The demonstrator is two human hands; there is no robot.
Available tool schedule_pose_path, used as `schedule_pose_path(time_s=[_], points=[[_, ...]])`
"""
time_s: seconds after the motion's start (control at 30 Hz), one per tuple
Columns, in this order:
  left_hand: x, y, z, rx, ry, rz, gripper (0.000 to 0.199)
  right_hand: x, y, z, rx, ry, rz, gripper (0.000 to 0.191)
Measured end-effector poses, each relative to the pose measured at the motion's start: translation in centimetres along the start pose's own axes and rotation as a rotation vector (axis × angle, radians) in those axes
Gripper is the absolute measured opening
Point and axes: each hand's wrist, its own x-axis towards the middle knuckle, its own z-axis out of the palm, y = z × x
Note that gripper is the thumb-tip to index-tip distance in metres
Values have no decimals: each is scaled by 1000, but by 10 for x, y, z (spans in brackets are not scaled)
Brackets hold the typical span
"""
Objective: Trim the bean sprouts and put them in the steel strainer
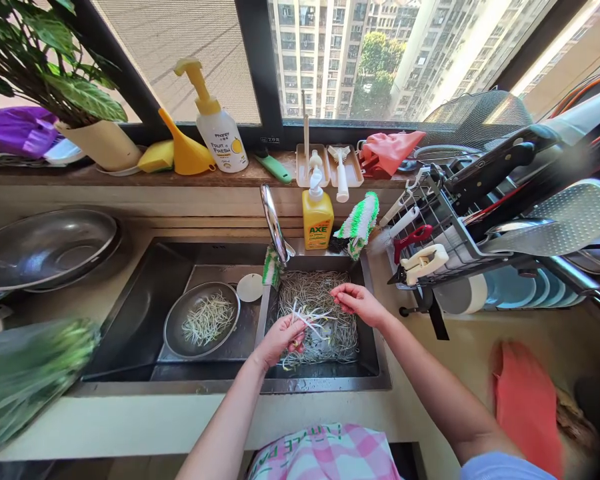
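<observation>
A window (253, 60) spans the back, tower blocks beyond its glass; below it, a pale counter (170, 413) carries a dark double sink (325, 385); to the right stands a crowded dish rack (463, 253) of utensils and plates; on the counter's left sit a wide metal bowl (45, 250) and, blurred, a bag that seems to hold leafy greens (30, 377); the right basin is strewn with wet, thin strands (307, 287); in the left basin a round pan (173, 330) holds a heap of pale sprouts (207, 319); behind the sink stands a yellow bottle (319, 223), beside the faucet (275, 230); over the right basin, the left hand (283, 337) grips a small bunch of sprouts (311, 317); just beside it, the right hand (357, 303) has its fingertips drawn together, any strand between them too small to tell.
</observation>
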Motion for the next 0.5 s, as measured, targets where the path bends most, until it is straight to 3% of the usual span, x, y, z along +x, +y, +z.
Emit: schedule_pose_path(time_s=[0.27,0.4,0.5], points=[[0,-3,-2,-11,-4,-2,27,-2,4,-6,-443,-244,-65,26],[1,-4,-1,10,1,-3,27,0,9,0,-552,-119,-166,20],[1,-3,-1,5,13,4,29,1,12,4,-376,35,-116,23]])
